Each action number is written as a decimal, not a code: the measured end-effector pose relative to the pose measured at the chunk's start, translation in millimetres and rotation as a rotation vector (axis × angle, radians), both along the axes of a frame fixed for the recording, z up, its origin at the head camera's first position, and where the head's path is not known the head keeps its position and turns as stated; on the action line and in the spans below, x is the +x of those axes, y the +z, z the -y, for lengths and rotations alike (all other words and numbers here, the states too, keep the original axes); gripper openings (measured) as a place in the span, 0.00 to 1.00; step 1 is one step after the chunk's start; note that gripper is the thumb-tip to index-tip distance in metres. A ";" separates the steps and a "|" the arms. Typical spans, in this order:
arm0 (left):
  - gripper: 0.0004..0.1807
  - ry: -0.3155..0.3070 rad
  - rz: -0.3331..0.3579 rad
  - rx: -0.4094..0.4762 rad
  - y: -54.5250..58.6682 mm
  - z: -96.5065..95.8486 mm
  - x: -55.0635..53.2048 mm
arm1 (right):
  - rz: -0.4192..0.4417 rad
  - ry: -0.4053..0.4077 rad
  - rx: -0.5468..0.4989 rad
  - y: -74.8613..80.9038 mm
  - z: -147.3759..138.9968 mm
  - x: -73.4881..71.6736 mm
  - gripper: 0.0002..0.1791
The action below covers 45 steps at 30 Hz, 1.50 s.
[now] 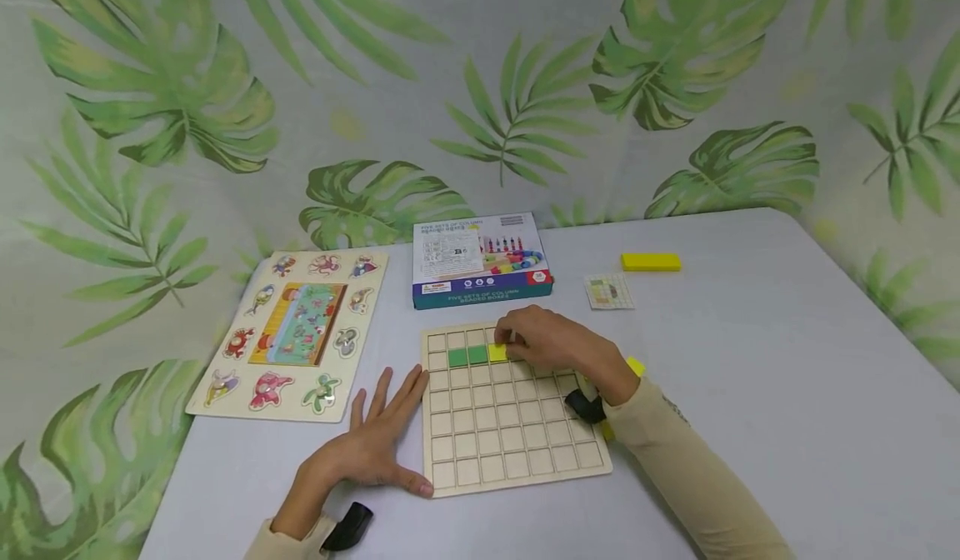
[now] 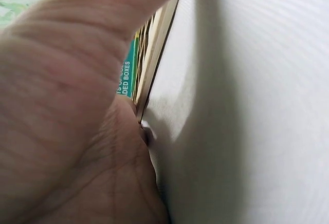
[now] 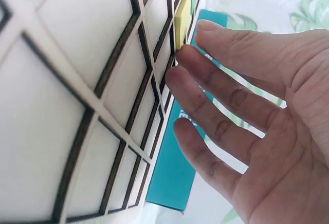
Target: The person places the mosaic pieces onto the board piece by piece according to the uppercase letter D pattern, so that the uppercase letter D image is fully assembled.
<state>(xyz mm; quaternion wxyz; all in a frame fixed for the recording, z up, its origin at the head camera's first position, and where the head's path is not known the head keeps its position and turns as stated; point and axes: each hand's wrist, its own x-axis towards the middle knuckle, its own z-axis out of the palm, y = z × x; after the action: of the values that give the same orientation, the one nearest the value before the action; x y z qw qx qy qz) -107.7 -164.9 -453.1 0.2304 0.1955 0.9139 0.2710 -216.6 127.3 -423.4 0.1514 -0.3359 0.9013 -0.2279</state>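
Grid board is laid flat at the middle of the table, between both hands, presumably so that its cells can be reached. At far left, an animal puzzle is set aside, apparently to leave working room. Beside it, the left hand is spread against the board's left edge; nothing is grasped, and the board is probably being braced against sliding. In the second row, two green tiles and one yellow tile are seated side by side. Behind the board, a box is placed, likely out of the way. By the right hand, the yellow tile is touched with loosely bent fingers, seemingly unclenched, perhaps for straightening. Farther right, a patterned card is laid face up, perhaps for reference, near a yellow bar.
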 end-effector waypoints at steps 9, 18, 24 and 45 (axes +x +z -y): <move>0.80 -0.009 0.027 0.007 4.0 -2.3 -3.5 | 0.030 -0.036 0.019 14.7 -14.6 3.4 0.07; 0.79 0.009 0.021 -0.024 3.6 -4.3 -2.8 | 0.054 -0.110 0.025 17.9 -48.1 10.2 0.10; 0.79 0.003 0.043 -0.029 5.9 -4.9 -3.7 | 0.054 -0.105 0.021 16.4 -75.8 13.2 0.12; 0.79 -0.038 0.039 0.014 -0.7 -1.0 -6.6 | 0.147 -0.133 0.022 2.9 -115.1 11.8 0.09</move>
<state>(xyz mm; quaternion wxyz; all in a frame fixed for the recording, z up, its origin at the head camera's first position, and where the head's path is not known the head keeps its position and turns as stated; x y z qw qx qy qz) -114.3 -163.9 -453.8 0.2519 0.2090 0.9034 0.2768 -204.8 242.4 -420.5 0.2052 -0.2559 0.9105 -0.2518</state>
